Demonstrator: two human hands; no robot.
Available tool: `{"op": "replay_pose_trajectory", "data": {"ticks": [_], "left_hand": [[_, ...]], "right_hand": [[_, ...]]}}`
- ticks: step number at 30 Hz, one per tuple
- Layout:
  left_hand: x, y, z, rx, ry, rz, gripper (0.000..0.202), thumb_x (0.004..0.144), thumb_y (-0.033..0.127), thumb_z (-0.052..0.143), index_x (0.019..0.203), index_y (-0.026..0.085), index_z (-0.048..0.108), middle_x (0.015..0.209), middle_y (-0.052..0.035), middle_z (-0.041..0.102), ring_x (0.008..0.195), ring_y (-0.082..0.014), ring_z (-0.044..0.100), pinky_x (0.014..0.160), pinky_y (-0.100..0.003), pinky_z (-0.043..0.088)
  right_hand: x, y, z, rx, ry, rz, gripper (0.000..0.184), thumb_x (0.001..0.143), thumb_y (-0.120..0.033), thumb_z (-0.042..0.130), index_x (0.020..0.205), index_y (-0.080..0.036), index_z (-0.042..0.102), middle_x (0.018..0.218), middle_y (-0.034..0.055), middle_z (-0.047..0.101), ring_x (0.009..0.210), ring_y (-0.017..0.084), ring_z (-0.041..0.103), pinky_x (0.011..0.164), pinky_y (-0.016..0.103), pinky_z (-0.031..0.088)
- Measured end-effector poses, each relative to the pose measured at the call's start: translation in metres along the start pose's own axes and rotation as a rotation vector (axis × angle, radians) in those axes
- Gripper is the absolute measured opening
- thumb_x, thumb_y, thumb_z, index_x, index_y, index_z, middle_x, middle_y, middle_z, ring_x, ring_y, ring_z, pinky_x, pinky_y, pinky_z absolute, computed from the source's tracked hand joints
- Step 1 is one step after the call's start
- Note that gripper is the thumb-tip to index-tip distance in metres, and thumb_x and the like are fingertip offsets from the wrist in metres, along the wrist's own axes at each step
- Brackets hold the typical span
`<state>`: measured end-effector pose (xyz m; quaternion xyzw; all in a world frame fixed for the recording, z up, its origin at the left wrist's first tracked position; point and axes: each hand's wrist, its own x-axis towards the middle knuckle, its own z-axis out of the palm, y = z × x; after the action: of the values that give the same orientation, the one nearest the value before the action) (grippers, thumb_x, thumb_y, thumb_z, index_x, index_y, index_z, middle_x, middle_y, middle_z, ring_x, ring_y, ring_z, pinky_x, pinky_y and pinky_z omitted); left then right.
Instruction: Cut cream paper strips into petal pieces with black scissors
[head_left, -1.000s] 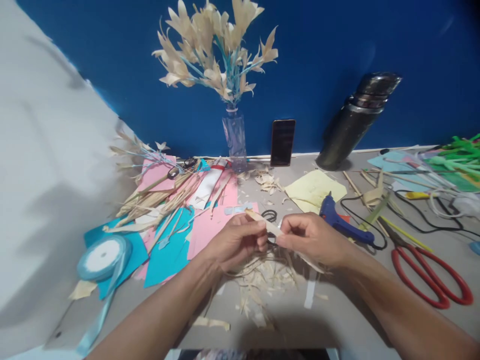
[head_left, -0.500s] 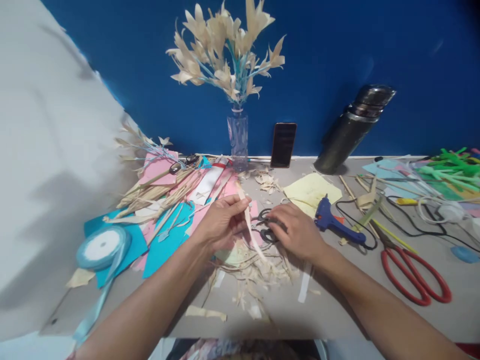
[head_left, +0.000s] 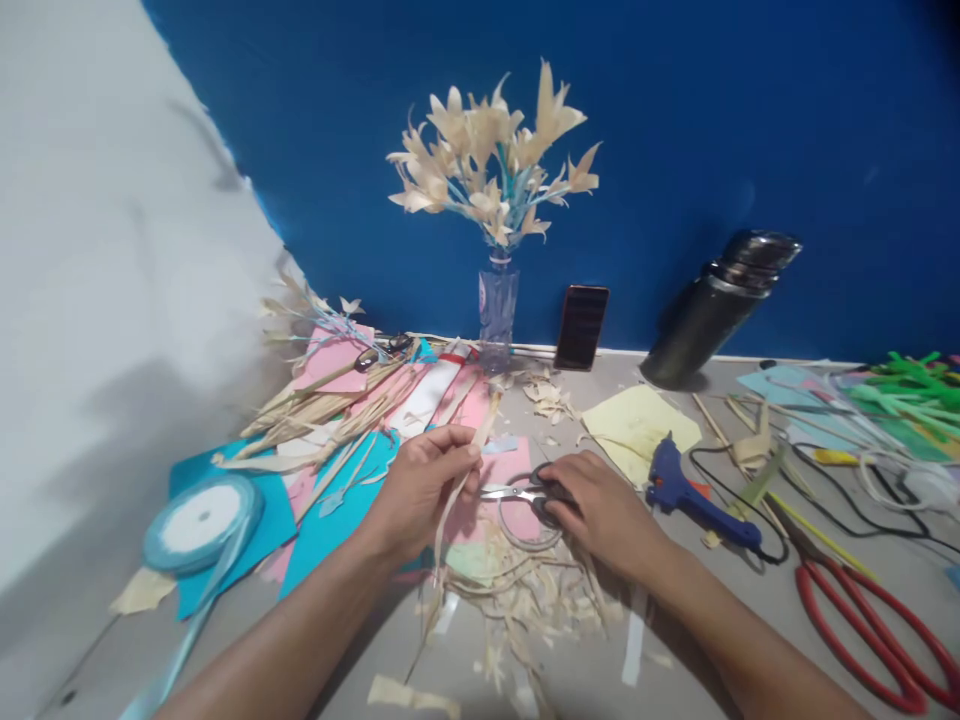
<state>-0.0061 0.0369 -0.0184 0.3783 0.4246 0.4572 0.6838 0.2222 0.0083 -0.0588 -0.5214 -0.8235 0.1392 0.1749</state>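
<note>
Pinches a pale strip (head_left: pixel 487 422) in the left hand (head_left: pixel 431 485), slanting above the desk (head_left: pixel 757 610); grips small scissors (head_left: pixel 517 492) in the right hand (head_left: pixel 596 510), pointed toward the left hand. Has loose scraps (head_left: pixel 544 590) scattered nearby, a blue glue gun (head_left: pixel 697 508) to the right, red-handled scissors (head_left: pixel 811 554) farther right, and, at the back, a phone (head_left: pixel 582 328) near a clear bottle (head_left: pixel 497 318) holding pale flowers (head_left: pixel 491 150).

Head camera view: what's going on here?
A person's left hand pinches a pale, dry strip, while the right hand holds black-handled scissors, blades pointing toward the left hand. Whether the blades touch the strip is hard to tell. Pale scraps lie on the tabletop below. A blue glue gun lies to the right, and pale artificial flowers stand in a clear bottle at the back.
</note>
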Motion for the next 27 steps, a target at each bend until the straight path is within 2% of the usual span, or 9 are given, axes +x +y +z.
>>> {"op": "replay_pose_trajectory", "data": {"ticks": [4, 9, 14, 16, 18, 20, 21, 24, 27], "left_hand": [[-0.005, 0.002, 0.002, 0.026, -0.002, 0.031, 0.017, 0.074, 0.025, 0.073, 0.072, 0.014, 0.061, 0.052, 0.0017, 0.057, 0.043, -0.0068, 0.048, 0.045, -0.017, 0.035], [-0.006, 0.003, 0.001, 0.043, 0.004, -0.012, 0.02, 0.074, 0.027, 0.074, 0.07, 0.014, 0.059, 0.051, 0.0028, 0.054, 0.042, -0.0051, 0.044, 0.044, -0.016, 0.03], [-0.006, 0.005, 0.001, -0.036, -0.049, -0.035, 0.023, 0.074, 0.028, 0.074, 0.068, 0.015, 0.055, 0.044, 0.0081, 0.039, 0.039, -0.0032, 0.032, 0.043, -0.015, 0.025], [-0.007, 0.007, 0.002, -0.061, -0.068, -0.028, 0.024, 0.076, 0.03, 0.073, 0.069, 0.016, 0.055, 0.044, 0.0099, 0.032, 0.038, -0.0027, 0.027, 0.041, -0.015, 0.02], [-0.007, 0.008, 0.002, -0.069, -0.072, -0.016, 0.024, 0.076, 0.03, 0.073, 0.07, 0.016, 0.055, 0.045, 0.0108, 0.027, 0.038, -0.0022, 0.024, 0.04, -0.015, 0.016], [-0.007, 0.008, 0.002, -0.079, -0.071, -0.021, 0.023, 0.077, 0.03, 0.072, 0.071, 0.016, 0.055, 0.046, 0.0114, 0.024, 0.037, -0.0019, 0.021, 0.04, -0.015, 0.013], [-0.007, 0.008, 0.002, -0.088, -0.071, -0.025, 0.023, 0.077, 0.03, 0.072, 0.071, 0.016, 0.055, 0.046, 0.0117, 0.023, 0.036, -0.0019, 0.019, 0.039, -0.015, 0.012], [-0.007, 0.007, 0.0, -0.108, -0.073, -0.022, 0.022, 0.078, 0.03, 0.071, 0.072, 0.016, 0.055, 0.045, 0.0119, 0.023, 0.036, -0.0021, 0.016, 0.039, -0.016, 0.01], [-0.008, 0.007, 0.0, -0.108, -0.058, -0.01, 0.022, 0.079, 0.031, 0.071, 0.072, 0.016, 0.055, 0.045, 0.0117, 0.024, 0.036, -0.0023, 0.016, 0.039, -0.016, 0.011]], "right_hand": [[0.0, 0.001, 0.001, -0.073, 0.015, 0.027, 0.018, 0.09, -0.018, 0.06, 0.106, -0.02, 0.065, 0.102, 0.009, 0.069, 0.095, 0.025, 0.06, 0.082, 0.037, 0.045], [-0.001, -0.002, 0.003, -0.22, 0.006, 0.034, 0.014, 0.089, -0.019, 0.061, 0.102, -0.02, 0.067, 0.099, 0.0093, 0.07, 0.093, 0.028, 0.061, 0.078, 0.038, 0.047], [-0.003, 0.002, 0.003, -0.186, 0.107, -0.032, 0.017, 0.093, -0.02, 0.056, 0.105, -0.018, 0.068, 0.102, 0.0115, 0.07, 0.097, 0.029, 0.059, 0.084, 0.041, 0.047], [-0.004, 0.005, -0.004, -0.044, 0.189, 0.048, 0.021, 0.094, -0.023, 0.054, 0.108, -0.017, 0.068, 0.105, 0.0127, 0.07, 0.101, 0.03, 0.06, 0.088, 0.043, 0.046], [-0.004, 0.006, -0.015, 0.223, 0.228, 0.22, 0.023, 0.093, -0.029, 0.055, 0.106, -0.016, 0.07, 0.105, 0.0123, 0.071, 0.098, 0.028, 0.062, 0.086, 0.042, 0.048], [-0.003, 0.006, -0.024, 0.61, 0.146, 0.391, 0.029, 0.091, -0.04, 0.058, 0.1, -0.016, 0.071, 0.097, 0.0111, 0.072, 0.077, 0.021, 0.063, 0.068, 0.033, 0.049], [-0.003, 0.005, -0.027, 0.81, 0.084, 0.443, 0.035, 0.09, -0.046, 0.059, 0.098, -0.014, 0.071, 0.094, 0.0109, 0.072, 0.064, 0.016, 0.059, 0.056, 0.028, 0.045], [-0.002, -0.002, -0.029, 1.26, -0.068, 0.454, 0.048, 0.083, -0.057, 0.066, 0.097, -0.012, 0.07, 0.092, 0.0114, 0.069, 0.045, 0.004, 0.037, 0.04, 0.02, 0.024], [-0.003, -0.011, -0.022, 1.437, -0.166, 0.393, 0.048, 0.074, -0.056, 0.076, 0.088, -0.011, 0.07, 0.082, 0.0082, 0.067, 0.045, 0.003, 0.033, 0.04, 0.018, 0.02]]}}
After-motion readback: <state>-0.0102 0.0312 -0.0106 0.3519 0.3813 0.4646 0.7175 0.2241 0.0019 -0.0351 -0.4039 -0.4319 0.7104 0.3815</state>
